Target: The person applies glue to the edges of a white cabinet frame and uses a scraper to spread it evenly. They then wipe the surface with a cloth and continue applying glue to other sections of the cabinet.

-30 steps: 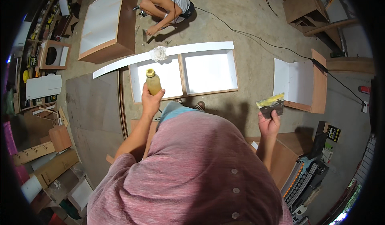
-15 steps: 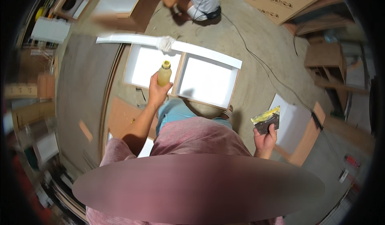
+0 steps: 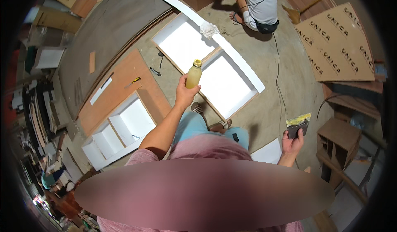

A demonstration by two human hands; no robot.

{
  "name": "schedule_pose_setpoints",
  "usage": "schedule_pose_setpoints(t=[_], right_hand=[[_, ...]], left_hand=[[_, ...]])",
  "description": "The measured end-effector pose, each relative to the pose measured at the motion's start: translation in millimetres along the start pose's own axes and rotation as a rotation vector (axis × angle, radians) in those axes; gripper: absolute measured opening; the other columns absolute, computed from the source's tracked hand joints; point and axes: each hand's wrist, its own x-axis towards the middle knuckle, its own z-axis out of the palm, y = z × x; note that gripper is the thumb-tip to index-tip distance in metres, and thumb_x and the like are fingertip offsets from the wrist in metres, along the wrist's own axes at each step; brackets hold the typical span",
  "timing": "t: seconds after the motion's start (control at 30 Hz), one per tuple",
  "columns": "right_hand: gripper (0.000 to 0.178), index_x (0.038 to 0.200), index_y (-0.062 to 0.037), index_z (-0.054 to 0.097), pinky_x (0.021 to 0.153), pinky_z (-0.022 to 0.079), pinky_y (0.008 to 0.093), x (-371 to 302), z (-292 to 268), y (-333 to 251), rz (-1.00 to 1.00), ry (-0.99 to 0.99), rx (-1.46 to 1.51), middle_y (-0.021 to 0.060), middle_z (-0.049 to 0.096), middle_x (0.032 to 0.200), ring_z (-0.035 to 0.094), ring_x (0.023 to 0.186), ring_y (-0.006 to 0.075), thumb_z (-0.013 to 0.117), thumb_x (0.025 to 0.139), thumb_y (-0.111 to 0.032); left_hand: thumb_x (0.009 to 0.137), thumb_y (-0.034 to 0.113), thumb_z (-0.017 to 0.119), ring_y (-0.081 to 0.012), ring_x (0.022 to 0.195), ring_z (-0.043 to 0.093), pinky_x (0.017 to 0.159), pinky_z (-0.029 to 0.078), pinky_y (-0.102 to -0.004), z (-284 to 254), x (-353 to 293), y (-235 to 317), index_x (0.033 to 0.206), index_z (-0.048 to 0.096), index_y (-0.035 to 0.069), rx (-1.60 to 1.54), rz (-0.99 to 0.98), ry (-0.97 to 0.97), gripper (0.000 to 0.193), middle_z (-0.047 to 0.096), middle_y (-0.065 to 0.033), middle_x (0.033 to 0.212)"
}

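Observation:
My left hand (image 3: 186, 94) is closed around a small open-necked bottle (image 3: 194, 76) of cloudy yellow liquid, held upright over the white two-compartment box (image 3: 228, 83) on the floor. Yellow residue coats the bottle's mouth. Out to the right, my right hand (image 3: 292, 144) grips a flat dark spreader (image 3: 296, 132) between thumb and fingers; its far edge is smeared yellow. A long white strip (image 3: 240, 55) lies along the far edge of the box. On that strip sits a crumpled whitish wad (image 3: 209, 29).
A person (image 3: 263, 10) crouches at the far side. A dark cable (image 3: 278, 70) trails across the floor. A brown board (image 3: 118, 92) bearing a utility knife (image 3: 133, 82) lies left, beside another white-lined box (image 3: 131, 117). A cardboard sheet (image 3: 333, 45) and wooden cabinet (image 3: 340, 133) stand right.
My view has turned left, so the box and the crouching person appear farther right and the brown board shows more fully. Both hands keep hold of the bottle and the spreader.

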Motion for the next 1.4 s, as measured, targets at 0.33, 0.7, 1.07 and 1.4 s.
schedule_pose_setpoints(t=[0.33,0.7,1.07,1.4], right_hand=[[0.038,0.131,-0.0079,0.054,0.077,0.061,0.05,159,-36,140,0.483,-0.181,-0.204,0.0126,0.065,0.12,0.066,0.106,0.0311,0.059,0.093,-0.014],[0.038,0.133,-0.0068,0.051,0.08,0.054,0.049,437,-124,330,0.477,-0.313,-0.448,0.0116,0.065,0.12,0.064,0.105,0.0288,0.055,0.098,-0.021],[0.037,0.134,-0.0074,0.049,0.085,0.053,0.0511,570,-160,409,0.365,-0.277,-0.359,0.0122,0.06,0.126,0.061,0.11,0.0306,0.053,0.099,-0.019],[0.033,0.13,-0.0043,0.051,0.082,0.06,0.049,570,-169,414,0.228,-0.396,-0.295,0.0148,0.063,0.121,0.066,0.104,0.0295,0.053,0.101,-0.019]], left_hand=[[0.078,0.007,0.076,-0.0193,0.106,0.061,0.094,0.048,-0.0314,48,26,-132,0.131,0.052,0.001,0.013,-0.028,0.193,0.059,0.064,-0.0096,0.118],[0.077,0.014,0.076,-0.0275,0.109,0.062,0.095,0.048,-0.0351,66,145,-338,0.133,0.053,0.002,0.332,0.138,0.252,0.062,0.063,-0.0172,0.119],[0.076,0.022,0.074,-0.0352,0.108,0.062,0.095,0.05,-0.0437,111,282,-398,0.132,0.058,0.015,0.755,0.259,0.177,0.059,0.064,-0.02,0.115],[0.079,0.027,0.072,-0.0349,0.114,0.058,0.095,0.052,-0.0467,168,340,-371,0.135,0.057,0.026,1.115,0.177,0.112,0.057,0.062,-0.0121,0.122]])
